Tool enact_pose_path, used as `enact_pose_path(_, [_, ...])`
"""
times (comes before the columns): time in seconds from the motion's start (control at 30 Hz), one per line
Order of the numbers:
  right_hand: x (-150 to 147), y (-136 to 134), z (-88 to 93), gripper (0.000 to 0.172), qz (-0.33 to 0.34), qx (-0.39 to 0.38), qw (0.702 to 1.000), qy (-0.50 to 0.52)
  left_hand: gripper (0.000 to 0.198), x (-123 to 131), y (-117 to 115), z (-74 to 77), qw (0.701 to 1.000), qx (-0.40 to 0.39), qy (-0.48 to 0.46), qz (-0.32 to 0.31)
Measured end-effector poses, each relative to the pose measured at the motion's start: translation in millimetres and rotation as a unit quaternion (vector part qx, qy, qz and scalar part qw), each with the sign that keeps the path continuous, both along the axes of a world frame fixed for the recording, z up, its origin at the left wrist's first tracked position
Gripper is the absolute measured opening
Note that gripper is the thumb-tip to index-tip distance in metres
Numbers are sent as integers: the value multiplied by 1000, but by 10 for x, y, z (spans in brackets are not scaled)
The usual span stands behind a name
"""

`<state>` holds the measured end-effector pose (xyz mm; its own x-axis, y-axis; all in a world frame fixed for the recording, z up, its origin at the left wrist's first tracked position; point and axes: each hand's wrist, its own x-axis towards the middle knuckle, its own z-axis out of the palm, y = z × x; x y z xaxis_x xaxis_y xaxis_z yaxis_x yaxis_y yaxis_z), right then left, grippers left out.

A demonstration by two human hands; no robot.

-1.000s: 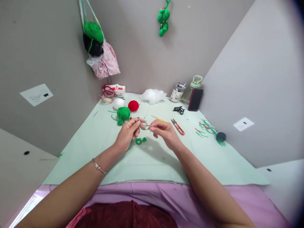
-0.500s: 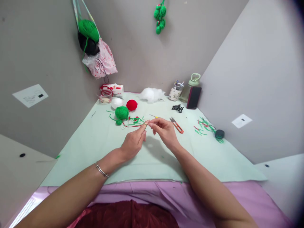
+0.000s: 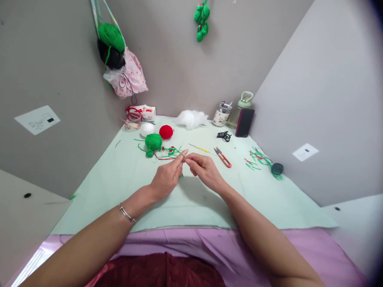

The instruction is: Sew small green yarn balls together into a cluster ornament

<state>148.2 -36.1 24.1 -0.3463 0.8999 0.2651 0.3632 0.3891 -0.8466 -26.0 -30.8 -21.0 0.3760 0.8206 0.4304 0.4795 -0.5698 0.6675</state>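
My left hand (image 3: 166, 177) is closed in a pinch on a bit of green yarn (image 3: 182, 175), whose end hangs below its fingers. Fingertips of my right hand (image 3: 205, 168) meet those of the left, thumb and forefinger pinched; anything between them is too small to make out. Just beyond the hands lie a yellow-handled crochet hook (image 3: 202, 150) and orange thread snips (image 3: 223, 158). Tangled green and red yarn pieces (image 3: 170, 151) rest behind the left hand, next to a green yarn ball (image 3: 153, 142).
Behind are a red yarn ball (image 3: 166, 132), a white yarn ball (image 3: 147, 129) and white stuffing (image 3: 191, 119). A black claw clip (image 3: 224, 136), phone (image 3: 244, 123), bottle (image 3: 235, 117) and pen cup (image 3: 222, 116) stand right of these. Yarn scraps (image 3: 255, 158) lie beside a black roll (image 3: 277, 168).
My right hand has drawn slightly lower and closer to the left fingertips, uncovering the yellow-handled crochet hook. A green yarn end now shows below my left hand.
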Motion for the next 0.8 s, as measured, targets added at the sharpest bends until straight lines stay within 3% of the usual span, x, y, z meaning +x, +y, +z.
enact_pose_path(0.4, [25, 51, -104, 27, -36, 62, 995, -76, 51, 1, -2, -8, 1000, -19, 3, -8])
enact_pose_path(0.67, [-11, 61, -193, 30, -93, 136, 963, -215, 50, -8, 23, -37, 999, -22, 40, 9])
enact_pose_path(0.8, [-31, 93, -234, 32, -104, 127, 950, -267, 49, -18, 50, -31, 997, -25, 67, 14])
